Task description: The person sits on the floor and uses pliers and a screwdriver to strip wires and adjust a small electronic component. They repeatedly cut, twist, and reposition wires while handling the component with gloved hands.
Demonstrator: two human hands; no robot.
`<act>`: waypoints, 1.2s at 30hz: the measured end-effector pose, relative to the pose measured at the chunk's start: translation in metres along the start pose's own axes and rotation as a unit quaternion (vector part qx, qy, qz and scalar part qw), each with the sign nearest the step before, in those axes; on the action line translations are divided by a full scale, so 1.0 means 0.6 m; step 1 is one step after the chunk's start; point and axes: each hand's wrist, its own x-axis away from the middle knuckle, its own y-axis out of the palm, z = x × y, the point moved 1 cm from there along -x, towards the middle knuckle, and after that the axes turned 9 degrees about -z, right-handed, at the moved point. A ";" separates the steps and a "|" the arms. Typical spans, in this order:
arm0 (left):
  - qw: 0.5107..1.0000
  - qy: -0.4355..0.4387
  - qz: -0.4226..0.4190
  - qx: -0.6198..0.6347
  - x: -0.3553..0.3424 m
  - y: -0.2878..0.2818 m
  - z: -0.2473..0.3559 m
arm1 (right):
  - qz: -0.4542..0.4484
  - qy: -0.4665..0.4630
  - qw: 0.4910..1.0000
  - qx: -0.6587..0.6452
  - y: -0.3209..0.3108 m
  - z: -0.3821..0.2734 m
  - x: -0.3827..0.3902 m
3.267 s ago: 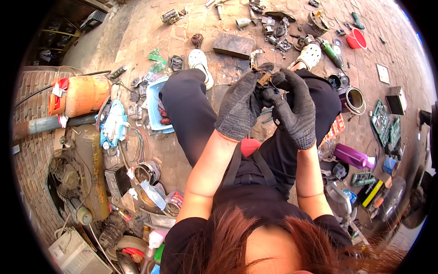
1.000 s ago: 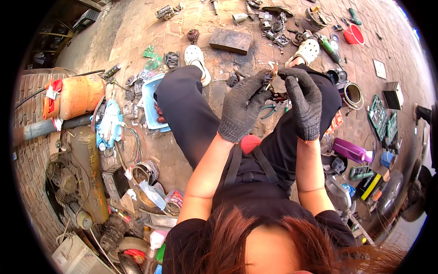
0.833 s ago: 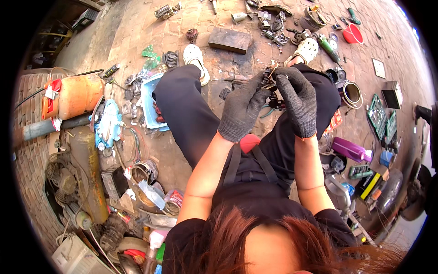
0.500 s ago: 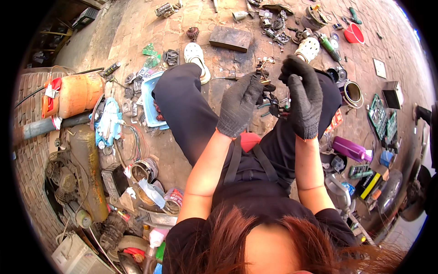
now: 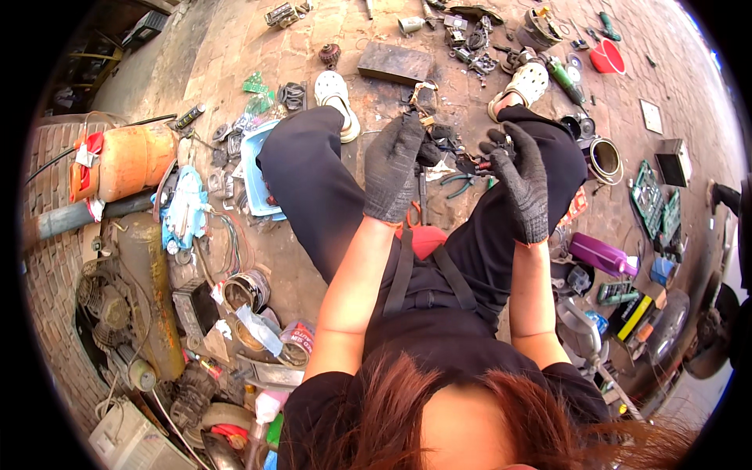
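My left hand (image 5: 395,168), in a dark grey knit glove, is closed on a small brass-and-black electrical part (image 5: 428,122). Loops of coppery wire rise from the part's far end. Opposite it, my right hand (image 5: 523,176), gloved alike, has its fingers curled; a small shiny bit shows at the fingertips, too small to name. Between the hands is a black piece with a red end (image 5: 473,164), close to my right thumb; whether it is held I cannot tell. Below lie pliers with teal handles (image 5: 459,186) and a tool with orange handles (image 5: 414,213).
A dark metal block (image 5: 395,63) sits on the brick floor ahead. A light blue basin (image 5: 257,168) stands by my left leg. At right are a green grinder (image 5: 565,81), a red bucket (image 5: 607,57), a green tool case (image 5: 648,200) and a purple bottle (image 5: 603,255). An orange gas cylinder (image 5: 137,162) is at left.
My hands have moved apart slightly. The left hand has shifted left and turned, carrying the electrical part; the right hand has dropped a little nearer to me, its fingers more visible.
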 end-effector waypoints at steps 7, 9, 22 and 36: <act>0.999 -0.017 -0.031 0.031 0.000 -0.014 -0.004 | 0.025 0.083 0.995 -0.053 0.021 -0.003 -0.001; 0.997 -0.043 -0.060 0.031 -0.006 -0.031 -0.015 | 0.040 0.080 0.987 -0.130 0.024 -0.004 -0.004; 0.984 0.009 -0.124 -0.131 -0.004 -0.002 -0.006 | 0.078 0.087 0.967 -0.227 0.020 -0.006 -0.008; 0.986 -0.006 -0.131 -0.106 -0.009 -0.003 -0.010 | 0.064 0.032 0.993 -0.095 0.035 -0.034 -0.004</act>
